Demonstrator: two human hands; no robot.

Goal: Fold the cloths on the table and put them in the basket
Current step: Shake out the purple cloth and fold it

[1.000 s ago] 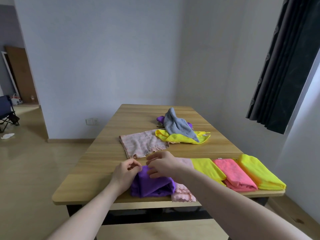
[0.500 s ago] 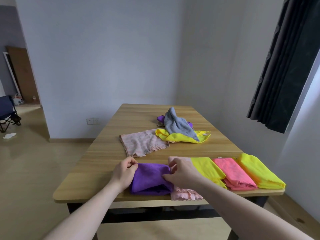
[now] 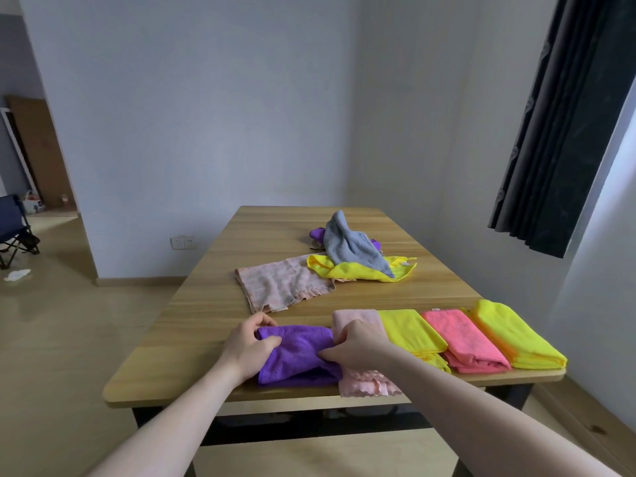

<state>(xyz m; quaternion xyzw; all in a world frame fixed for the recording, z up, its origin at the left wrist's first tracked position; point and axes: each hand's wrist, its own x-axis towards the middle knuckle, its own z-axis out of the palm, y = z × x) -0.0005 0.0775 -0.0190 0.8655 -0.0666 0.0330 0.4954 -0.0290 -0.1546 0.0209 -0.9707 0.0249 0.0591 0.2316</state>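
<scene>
purple cloth gripped at the table's near edge

a wooden table (image 3: 213, 290) stands in a pale-walled room beside a dark curtain (image 3: 564, 125). the purple cloth (image 3: 296, 356), folded and rumpled, lies beside a pink cloth (image 3: 358, 318). the left hand (image 3: 246, 346) and right hand (image 3: 358, 346) pinch its ends.

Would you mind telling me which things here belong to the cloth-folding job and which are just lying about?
Part of the job:
- purple microfibre cloth, gripped by left hand and right hand
- folded pale pink cloth
- two folded yellow cloths
- folded coral pink cloth
- unfolded pinkish cloth
- loose grey cloth
- loose yellow cloth

Lying about:
- dark curtain
- blue folding chair
</scene>
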